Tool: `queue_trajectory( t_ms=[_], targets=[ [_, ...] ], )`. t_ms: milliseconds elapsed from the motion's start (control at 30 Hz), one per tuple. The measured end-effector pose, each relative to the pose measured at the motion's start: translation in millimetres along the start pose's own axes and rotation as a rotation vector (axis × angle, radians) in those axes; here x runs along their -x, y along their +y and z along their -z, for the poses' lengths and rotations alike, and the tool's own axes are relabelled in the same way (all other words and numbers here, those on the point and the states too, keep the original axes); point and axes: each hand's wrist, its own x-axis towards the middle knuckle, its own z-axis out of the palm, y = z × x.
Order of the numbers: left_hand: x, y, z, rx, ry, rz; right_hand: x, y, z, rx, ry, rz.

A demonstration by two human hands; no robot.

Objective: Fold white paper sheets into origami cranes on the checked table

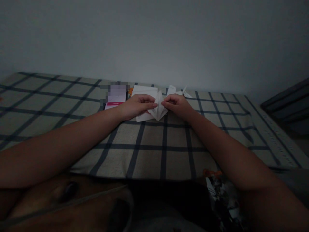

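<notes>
Between my two hands is a folded white paper piece (158, 109), creased down its middle and pointed at the bottom. My left hand (136, 105) pinches its left side between thumb and fingers. On the right side, my right hand (177, 104) does the same with thumb and fingertips. Under and behind my left hand lie white paper sheets (146, 91). Just beyond my right hand sits another folded white paper shape (187, 93) with thin pointed ends, partly hidden by the hand.
A checked cloth (154, 154) covers the table, which meets a plain wall (154, 42). Left of the sheets, a phone-like item (117, 95) with a pink strip is partly blurred out. A small orange object (130, 91) lies beside it. Dark slatted furniture (289, 106) stands at right.
</notes>
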Motion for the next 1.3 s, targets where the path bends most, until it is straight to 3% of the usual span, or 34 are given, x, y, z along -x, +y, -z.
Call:
queue_trajectory(
  t_ms=[367, 600, 900, 1300],
  targets=[
    [2.3, -2.2, -0.3, -0.054, 0.013, 0.037, 0.4, 1.1, 0.1, 0.031, -0.021, 0.025],
    [-1.1, -7.9, -1.9, 0.249, -0.029, -0.051, -0.2, 3.7, 0.6, -0.013, 0.014, -0.001],
    [10.8, -0.5, 0.4, -0.146, 0.006, -0.05, 2.2, 0.2, 0.9, 0.061, 0.009, 0.012],
    [8.2, -6.1, -2.5, -0.189, 0.031, -0.164, 4.0, 2.5, -0.8, 0.031, -0.019, 0.006]
  ],
)
